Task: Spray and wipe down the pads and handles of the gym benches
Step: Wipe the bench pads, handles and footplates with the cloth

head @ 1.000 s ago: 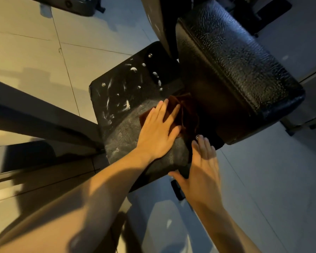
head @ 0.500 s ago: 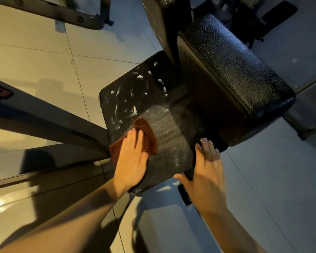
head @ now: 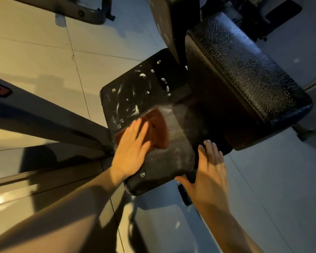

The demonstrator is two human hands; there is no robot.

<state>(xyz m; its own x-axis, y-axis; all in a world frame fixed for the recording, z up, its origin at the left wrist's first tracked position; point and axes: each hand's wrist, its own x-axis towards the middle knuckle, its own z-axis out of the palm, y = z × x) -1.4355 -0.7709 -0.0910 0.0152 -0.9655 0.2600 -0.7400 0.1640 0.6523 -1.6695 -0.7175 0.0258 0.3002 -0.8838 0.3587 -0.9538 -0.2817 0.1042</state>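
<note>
I've swept the cloth (head: 158, 128) left across the pad (head: 171, 159). My left hand (head: 131, 150) presses it flat-fingered, with foam (head: 135, 111) just beyond the fingertips. My right hand (head: 208, 167) lies flat, bracing the pad's right edge.

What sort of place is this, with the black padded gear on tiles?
Most likely a gym. A bench's black seat pad, flecked with spray foam, sits beside a thicker cracked pad, and a grey steel machine frame stands on the tiled floor.

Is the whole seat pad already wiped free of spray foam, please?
No, white foam dots the seat pad beyond the cloth.
</note>
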